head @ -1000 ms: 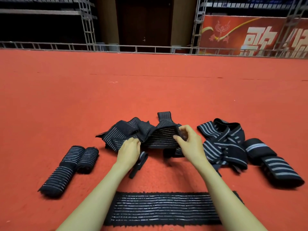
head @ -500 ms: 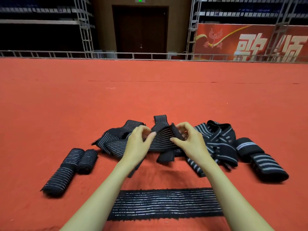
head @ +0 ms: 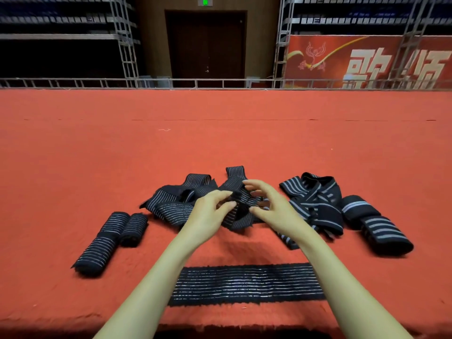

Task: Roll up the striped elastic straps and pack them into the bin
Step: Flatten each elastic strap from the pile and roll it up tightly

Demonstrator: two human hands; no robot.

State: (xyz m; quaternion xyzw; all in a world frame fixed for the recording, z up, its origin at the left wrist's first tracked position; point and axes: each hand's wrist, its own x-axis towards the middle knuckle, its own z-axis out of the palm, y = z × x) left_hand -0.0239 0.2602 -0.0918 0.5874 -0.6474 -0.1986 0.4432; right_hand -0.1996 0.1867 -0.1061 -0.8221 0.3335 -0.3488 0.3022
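Red carpet-like cloth (head: pixel 220 143) fills the head view, and all the striped elastic straps lie on it in front of the person. In the middle is a loose heap of thin-striped straps (head: pixel 171 207), crumpled and overlapping, and both bare forearms reach out to it. The left hand (head: pixel 210 212) has its thumb and forefinger curled together, pinching a dark fold of strap (head: pixel 238 204) raised a little off the heap. The right hand (head: pixel 275 209) is beside it, released, its fingers spread and loosely curved over the same fold with nothing in its grasp; whether its thumb tip touches the fabric cannot be told. To the left of the heap, apart from it, lie two rolled straps touching side by side: a longer roll (head: pixel 102 243) and a shorter roll (head: pixel 134 228). To the right of the heap is a tangle of broad-striped straps (head: pixel 315 204), still unrolled, and just beyond it two broad-striped rolls, the far roll (head: pixel 358 207) touching the near roll (head: pixel 386 236). Nearest the person, between the forearms, one flat strap (head: pixel 244 282) is laid out straight across the cloth. Beyond the far edge of the cloth runs a metal railing (head: pixel 73 82), with a dark double door (head: pixel 208 45) under a green sign (head: pixel 205 1) and a red banner (head: pixel 367 62) at the right.
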